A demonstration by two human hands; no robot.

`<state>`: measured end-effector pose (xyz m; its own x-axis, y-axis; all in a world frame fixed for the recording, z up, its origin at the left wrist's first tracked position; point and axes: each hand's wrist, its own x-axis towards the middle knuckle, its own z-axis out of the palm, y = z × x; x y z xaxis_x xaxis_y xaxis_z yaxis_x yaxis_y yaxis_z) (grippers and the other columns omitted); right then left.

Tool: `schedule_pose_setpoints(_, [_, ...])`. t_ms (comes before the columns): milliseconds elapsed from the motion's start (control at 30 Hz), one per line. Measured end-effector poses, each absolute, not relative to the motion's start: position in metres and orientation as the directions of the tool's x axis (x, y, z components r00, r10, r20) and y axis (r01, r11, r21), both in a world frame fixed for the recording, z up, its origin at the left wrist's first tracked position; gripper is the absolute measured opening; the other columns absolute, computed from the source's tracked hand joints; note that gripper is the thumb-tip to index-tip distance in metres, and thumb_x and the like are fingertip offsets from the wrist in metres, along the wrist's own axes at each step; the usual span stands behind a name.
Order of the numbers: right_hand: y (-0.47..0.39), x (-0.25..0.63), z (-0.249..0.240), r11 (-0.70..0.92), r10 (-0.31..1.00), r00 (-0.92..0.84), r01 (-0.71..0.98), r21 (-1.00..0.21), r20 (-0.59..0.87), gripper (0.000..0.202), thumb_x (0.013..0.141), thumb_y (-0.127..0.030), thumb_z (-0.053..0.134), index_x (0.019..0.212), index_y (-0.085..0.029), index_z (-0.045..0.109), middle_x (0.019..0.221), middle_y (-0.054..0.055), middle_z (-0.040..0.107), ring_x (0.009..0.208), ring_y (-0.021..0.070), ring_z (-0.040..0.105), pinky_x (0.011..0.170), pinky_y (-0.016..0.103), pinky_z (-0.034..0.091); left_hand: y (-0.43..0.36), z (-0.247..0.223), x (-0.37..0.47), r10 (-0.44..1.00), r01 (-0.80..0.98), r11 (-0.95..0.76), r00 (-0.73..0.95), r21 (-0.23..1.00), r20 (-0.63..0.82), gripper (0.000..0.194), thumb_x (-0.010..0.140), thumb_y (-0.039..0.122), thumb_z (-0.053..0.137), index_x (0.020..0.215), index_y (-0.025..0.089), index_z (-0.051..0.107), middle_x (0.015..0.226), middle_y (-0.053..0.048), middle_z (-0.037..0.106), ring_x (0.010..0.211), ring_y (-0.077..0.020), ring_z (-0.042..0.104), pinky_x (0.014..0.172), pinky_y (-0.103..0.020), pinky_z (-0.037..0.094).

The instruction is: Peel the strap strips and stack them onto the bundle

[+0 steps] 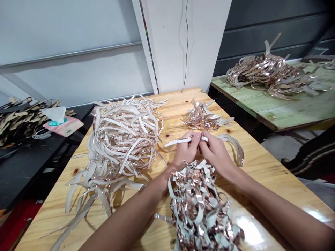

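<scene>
My left hand (186,150) and my right hand (213,150) meet over the middle of the wooden table, fingers pinched close together. Between them they grip a narrow white strip (180,141), its left end sticking out past my left hand. Just behind the hands lies a small bundle of shiny rose-gold strips (201,118). Several curved strips (237,148) rest beside my right hand. Close to my body, between my forearms, is a thick mass of curled rose-gold and white foil (199,209).
A large heap of white and rose-gold strips (125,136) covers the table's left side. Another pile (272,73) lies on a green table (288,115) at right. At left, a tissue box (65,126) and dark strips (26,120) sit on a black table.
</scene>
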<state>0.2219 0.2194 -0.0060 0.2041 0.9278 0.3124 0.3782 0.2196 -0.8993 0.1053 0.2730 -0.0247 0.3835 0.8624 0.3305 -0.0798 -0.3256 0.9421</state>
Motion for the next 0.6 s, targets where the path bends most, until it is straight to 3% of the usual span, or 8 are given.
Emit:
schedule_pose_setpoints(200, [0.218,0.218,-0.003,0.185,0.927,0.269,0.28,-0.942,0.262,0.027,0.098,-0.029,0.055,0.072,-0.024,0.052,0.068,-0.002,0.056,0.064,0.0179,0.05,0.063,0.031,0.036,0.275,-0.027,0.104,0.866,0.076,-0.372,0.388,0.925,0.316,0.043,0.108,0.048,0.033,0.084,0.021,0.055,0.081,-0.003,0.059,0.078,-0.0179,0.055,0.078,-0.033,0.044])
schedule_pose_setpoints(333, [0.227,0.219,-0.005,0.178,0.937,0.315,-0.051,-0.983,0.153,0.034,0.097,-0.031,0.058,0.064,-0.024,0.053,0.064,-0.002,0.052,0.068,0.0185,0.05,0.069,0.031,0.042,0.274,-0.025,0.105,0.883,-0.001,-0.34,0.344,0.94,0.319,0.044,0.106,0.053,0.037,0.082,0.021,0.055,0.077,-0.003,0.06,0.076,-0.0179,0.059,0.078,-0.033,0.046])
schedule_pose_setpoints(467, [0.233,0.217,-0.004,0.142,0.947,0.319,-0.486,-0.862,-0.024,0.03,0.088,-0.032,0.069,0.064,-0.023,0.054,0.063,-0.002,0.05,0.066,0.0169,0.049,0.065,0.029,0.043,0.277,-0.027,0.108,0.903,-0.15,-0.269,0.304,0.951,0.304,0.043,0.105,0.054,0.04,0.082,0.021,0.052,0.076,-0.002,0.06,0.075,-0.0168,0.059,0.077,-0.032,0.048])
schedule_pose_setpoints(600, [0.234,0.216,0.002,0.07,0.957,0.259,-0.646,-0.76,-0.132,0.031,0.082,-0.04,0.077,0.068,-0.022,0.056,0.068,-0.001,0.053,0.067,0.0171,0.052,0.068,0.031,0.049,0.282,-0.032,0.108,0.927,-0.223,-0.223,0.253,0.949,0.277,0.042,0.104,0.056,0.042,0.082,0.021,0.052,0.078,-0.001,0.059,0.077,-0.0162,0.058,0.078,-0.031,0.049])
